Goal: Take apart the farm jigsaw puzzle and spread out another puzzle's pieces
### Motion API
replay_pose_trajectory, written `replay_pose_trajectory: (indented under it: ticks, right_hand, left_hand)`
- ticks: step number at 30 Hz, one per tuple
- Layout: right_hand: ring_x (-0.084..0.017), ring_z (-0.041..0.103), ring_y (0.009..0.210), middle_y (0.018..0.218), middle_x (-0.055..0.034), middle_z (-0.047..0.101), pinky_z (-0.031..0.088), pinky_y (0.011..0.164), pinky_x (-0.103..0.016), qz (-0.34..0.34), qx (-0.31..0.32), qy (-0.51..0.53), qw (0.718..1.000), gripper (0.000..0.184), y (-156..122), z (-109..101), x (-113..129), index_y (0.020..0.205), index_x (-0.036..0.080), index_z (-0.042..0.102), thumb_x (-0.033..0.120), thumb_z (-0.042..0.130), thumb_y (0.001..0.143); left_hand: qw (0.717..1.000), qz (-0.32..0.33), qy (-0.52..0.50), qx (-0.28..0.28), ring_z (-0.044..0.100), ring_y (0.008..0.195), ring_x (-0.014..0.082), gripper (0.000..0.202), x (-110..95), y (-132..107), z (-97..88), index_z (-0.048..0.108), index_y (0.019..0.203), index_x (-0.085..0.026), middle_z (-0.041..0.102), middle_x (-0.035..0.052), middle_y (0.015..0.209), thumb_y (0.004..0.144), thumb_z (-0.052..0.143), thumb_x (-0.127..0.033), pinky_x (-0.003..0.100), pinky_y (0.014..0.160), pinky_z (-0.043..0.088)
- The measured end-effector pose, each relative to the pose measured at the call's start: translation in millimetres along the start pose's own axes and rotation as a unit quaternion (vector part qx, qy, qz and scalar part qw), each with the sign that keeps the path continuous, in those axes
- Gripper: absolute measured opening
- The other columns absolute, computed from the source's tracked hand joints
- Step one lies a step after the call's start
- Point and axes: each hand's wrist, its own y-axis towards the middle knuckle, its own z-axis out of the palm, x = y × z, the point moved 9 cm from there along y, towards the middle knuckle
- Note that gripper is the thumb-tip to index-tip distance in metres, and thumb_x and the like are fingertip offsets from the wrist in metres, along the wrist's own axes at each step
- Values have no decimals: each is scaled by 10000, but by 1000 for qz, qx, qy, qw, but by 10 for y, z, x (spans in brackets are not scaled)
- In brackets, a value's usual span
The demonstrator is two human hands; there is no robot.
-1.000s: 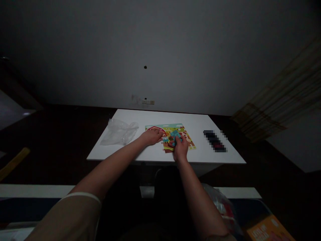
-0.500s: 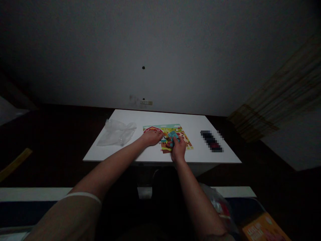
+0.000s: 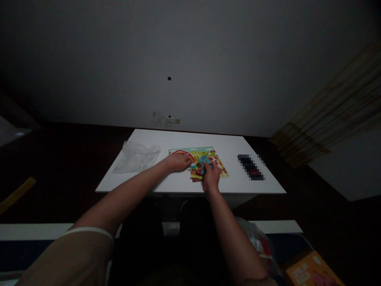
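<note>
A colourful picture puzzle board (image 3: pixel 218 162) with a farm scene lies in the middle of a small white table (image 3: pixel 178 140). My left hand (image 3: pixel 176 162) rests flat on the board's left part, fingers stretched toward the centre. My right hand (image 3: pixel 211 178) is at the board's near edge, its fingers closed on teal puzzle pieces (image 3: pixel 204 162) held over the board.
A crumpled clear plastic bag (image 3: pixel 136 156) lies on the table's left side. A dark blurred object (image 3: pixel 250 167) sits at the right side. An orange box (image 3: pixel 312 272) and another plastic bag (image 3: pixel 258 243) lie on the floor at lower right. A wall rises behind the table.
Both hands stay on the board; the right hand has shifted the teal pieces slightly. The view has drifted a little.
</note>
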Motion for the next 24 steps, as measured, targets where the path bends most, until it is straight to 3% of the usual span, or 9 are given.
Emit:
replay_pose_trajectory:
  ticks: [5, 9, 16, 19, 24]
  right_hand:
    - [-116, 653, 565, 835, 24, 726, 601, 489, -234, 3, 1, 1, 1000, 379, -13, 14, 19, 994, 218, 611, 487, 786, 792]
    - [-118, 654, 569, 801, 34, 706, 604, 493, -235, 3, 0, -2, 1000, 368, -21, 18, 37, 989, 220, 607, 475, 784, 791]
    - [-107, 637, 550, 798, 45, 694, 605, 504, -234, 0, 6, -12, 1000, 372, -20, 23, 34, 998, 221, 614, 490, 778, 800]
    - [-108, 644, 565, 841, 33, 712, 597, 490, -228, -7, 8, -13, 1000, 382, -20, 29, 44, 999, 219, 609, 498, 777, 798]
    - [-115, 656, 567, 840, 25, 721, 602, 484, -233, -7, 8, -9, 1000, 363, -23, 31, 51, 980, 217, 610, 482, 778, 798]
  left_hand:
    - [1000, -25, -10, -14, 691, 1096, 314, 351, 98, -6, 12, 710, 1299, -191, 748, 182, 1194, 1066, 452, -241, 424, 901, 543]
    - [990, -91, -89, -66, 610, 1271, 306, 372, 209, -48, 3, 698, 1328, -241, 681, 139, 1385, 1090, 462, -402, 440, 1053, 496]
    - [975, -146, -153, -62, 427, 1494, 349, 678, 259, -84, 259, 518, 1535, -222, 513, 166, 1597, 1007, 562, -644, 565, 1238, 307]
    - [973, -140, -172, -63, 440, 1499, 323, 603, 273, -50, 280, 543, 1509, -235, 528, 141, 1596, 1030, 546, -601, 545, 1251, 298]
    - [970, -140, -183, -78, 576, 1361, 283, 403, 295, 15, 208, 652, 1386, -230, 646, 116, 1458, 1062, 514, -425, 468, 1182, 407]
